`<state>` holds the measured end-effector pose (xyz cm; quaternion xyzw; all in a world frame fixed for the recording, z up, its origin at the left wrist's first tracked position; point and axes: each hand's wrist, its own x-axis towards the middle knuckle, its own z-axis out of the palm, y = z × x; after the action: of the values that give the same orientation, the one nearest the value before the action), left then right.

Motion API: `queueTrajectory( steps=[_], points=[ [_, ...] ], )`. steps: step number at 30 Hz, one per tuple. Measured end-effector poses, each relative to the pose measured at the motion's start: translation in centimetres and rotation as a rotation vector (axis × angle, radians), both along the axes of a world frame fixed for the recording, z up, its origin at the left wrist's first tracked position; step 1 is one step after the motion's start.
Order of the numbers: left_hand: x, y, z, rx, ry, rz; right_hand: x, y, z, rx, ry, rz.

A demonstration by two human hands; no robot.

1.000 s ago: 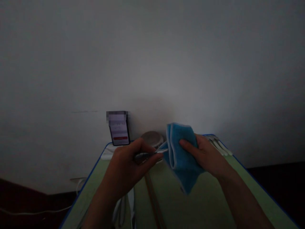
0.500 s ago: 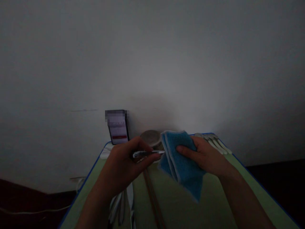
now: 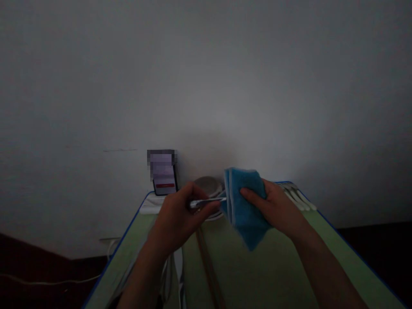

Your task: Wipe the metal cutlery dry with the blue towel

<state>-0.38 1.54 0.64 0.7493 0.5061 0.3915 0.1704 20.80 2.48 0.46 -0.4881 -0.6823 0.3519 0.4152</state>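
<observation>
My left hand (image 3: 178, 219) is closed, pinching the handle of a shiny metal piece of cutlery (image 3: 201, 202) between thumb and fingers. The far end of this piece goes into a folded blue cloth (image 3: 247, 206) with a pale edge, so its kind is hidden. My right hand (image 3: 278, 208) grips the cloth around that end, thumb on the near side and the other fingers behind. One corner of the cloth hangs down over the table. Behind both hands stands a round bowl or dish (image 3: 207, 184), partly covered by them.
Long brown chopsticks (image 3: 208, 268) and a metal table knife (image 3: 179, 270) lie on the green table (image 3: 257, 274). Several pale-handled utensils (image 3: 299, 199) lie at the back right. At the back left a phone (image 3: 165, 178) leans against the wall near something white (image 3: 151, 204).
Both hands have shifted slightly right in view, along with the table. The cloth is wrapped more narrowly, its lower corner hanging higher and further left. Both hands keep their hold.
</observation>
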Motion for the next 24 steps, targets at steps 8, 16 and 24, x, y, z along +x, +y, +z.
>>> queueTrajectory(
  steps=[8,16,24],
  points=[
    [-1.3,3.2,-2.5,0.182,-0.093,0.342,-0.3,0.3,-0.1,0.104,-0.041,-0.224],
    [-7.4,11.7,-5.2,0.204,-0.065,0.804,-0.4,0.1,0.3,0.139,-0.052,-0.263],
    [-7.2,13.1,-5.7,0.171,-0.095,0.861,-0.6,0.0,0.4,0.103,-0.036,-0.211]
  ],
)
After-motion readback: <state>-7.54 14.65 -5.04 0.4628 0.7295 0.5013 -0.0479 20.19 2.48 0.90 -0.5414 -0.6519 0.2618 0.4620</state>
